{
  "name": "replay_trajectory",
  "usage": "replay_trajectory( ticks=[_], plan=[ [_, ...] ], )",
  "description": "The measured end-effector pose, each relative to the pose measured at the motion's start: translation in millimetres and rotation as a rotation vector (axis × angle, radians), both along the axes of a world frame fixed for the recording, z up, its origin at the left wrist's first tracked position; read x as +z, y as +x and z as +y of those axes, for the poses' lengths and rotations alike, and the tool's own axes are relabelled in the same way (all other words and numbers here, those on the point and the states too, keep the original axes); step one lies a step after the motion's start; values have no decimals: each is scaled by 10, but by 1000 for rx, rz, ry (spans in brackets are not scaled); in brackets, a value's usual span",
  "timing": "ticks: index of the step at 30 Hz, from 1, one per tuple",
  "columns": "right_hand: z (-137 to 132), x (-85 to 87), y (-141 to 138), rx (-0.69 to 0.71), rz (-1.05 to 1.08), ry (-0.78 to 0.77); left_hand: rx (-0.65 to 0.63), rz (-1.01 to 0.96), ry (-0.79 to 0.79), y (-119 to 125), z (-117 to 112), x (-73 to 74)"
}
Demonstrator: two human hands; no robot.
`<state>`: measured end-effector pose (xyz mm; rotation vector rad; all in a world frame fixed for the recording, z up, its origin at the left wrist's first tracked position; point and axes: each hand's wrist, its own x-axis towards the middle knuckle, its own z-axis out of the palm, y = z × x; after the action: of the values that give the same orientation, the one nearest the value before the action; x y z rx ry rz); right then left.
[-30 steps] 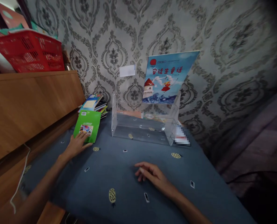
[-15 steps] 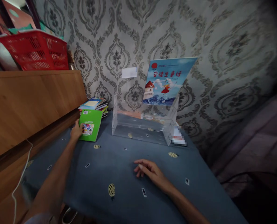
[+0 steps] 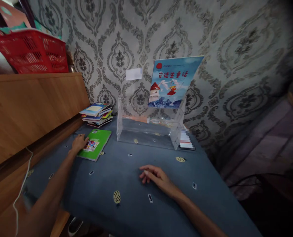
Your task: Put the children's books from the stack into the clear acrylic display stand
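My left hand (image 3: pixel 79 143) grips the left edge of a green book (image 3: pixel 98 143), its back cover with a barcode and a small colourful picture facing up. The book lies flat or nearly flat on the dark blue tablecloth (image 3: pixel 111 177); the fingers under its edge are hidden. A stack of books (image 3: pixel 97 113) stands just behind it. Over the front middle of the table, my right hand (image 3: pixel 157 177) is loosely open with bent fingers, holding nothing. Behind both hands stands a clear acrylic rack (image 3: pixel 146 136). A blue picture book (image 3: pixel 174 82) with red Chinese characters rests upright at its upper right.
A wooden cabinet (image 3: pixel 37 102) runs along the left, with a red plastic basket (image 3: pixel 32 52) on top. The patterned wall (image 3: pixel 106 39) is close behind the rack. Beside the rack's right end lies a blurred white item (image 3: pixel 186 140). A white cable (image 3: pixel 25 181) hangs at left.
My left hand has tilted the green book from nearly upright down toward the table, away from the stack. The right hand stays about where it was. The view has shifted slightly.
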<state>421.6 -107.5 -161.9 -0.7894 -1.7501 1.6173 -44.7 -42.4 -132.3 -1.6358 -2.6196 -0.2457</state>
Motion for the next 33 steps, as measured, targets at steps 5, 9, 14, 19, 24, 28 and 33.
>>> replay_trajectory(
  ticks=[5,9,14,19,24,28,33],
  plan=[
    [-18,16,-14,-16,12,-10,-54,-46,-3,175,351,-56],
    [-15,2,-21,-16,8,-5,-75,-86,-4,357,627,-55],
    [-7,-10,-15,-15,18,-2,-48,-113,30,484,732,-49],
    [-12,-3,-14,-11,21,2,-68,-107,47,520,620,-49],
    [-18,14,-14,6,31,-10,-75,-96,25,626,446,-60],
    [-22,30,-17,3,46,-15,-66,-90,14,737,283,-82],
    [-21,58,-26,-60,138,-129,-22,-81,34,885,82,-129]
  ],
)
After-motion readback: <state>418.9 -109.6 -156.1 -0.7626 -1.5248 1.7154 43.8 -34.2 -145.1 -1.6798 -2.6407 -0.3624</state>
